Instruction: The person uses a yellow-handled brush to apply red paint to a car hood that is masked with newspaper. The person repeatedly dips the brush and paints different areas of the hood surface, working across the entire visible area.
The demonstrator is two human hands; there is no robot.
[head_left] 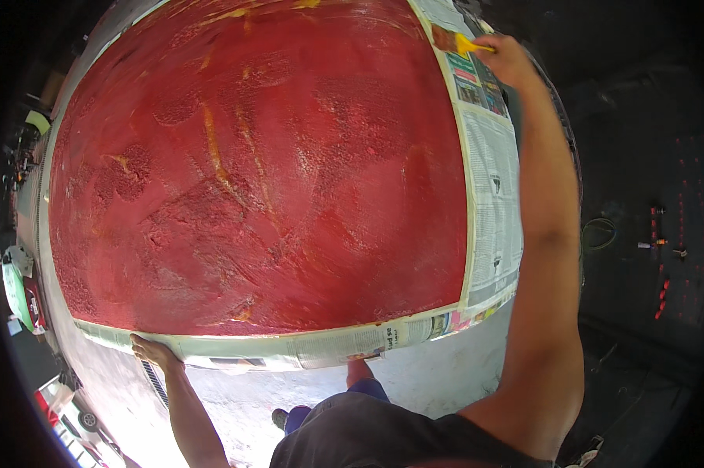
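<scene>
A large, curved panel with wet-looking red paint (352, 203) fills the middle of the view. Yellowish streaks and rough, grainy patches mark its surface. At the far right corner, my right hand (508, 61) grips the yellow handle of a paintbrush (462, 44). The brush's reddish-brown bristles are by the panel's right edge, over the masking; whether they touch is unclear. My left hand (157, 352) rests on the newspaper-covered near edge at the left, fingers stretched out and holding nothing. Newspaper (492, 195) and pale masking tape (462, 156) border the red area.
Below the near edge is a pale, bright floor (438, 382), with a dark grate (155, 382) at the left. Dark ground with a coiled loop (599, 234) and small scattered items lies to the right. A green and white object (18, 292) stands at the far left.
</scene>
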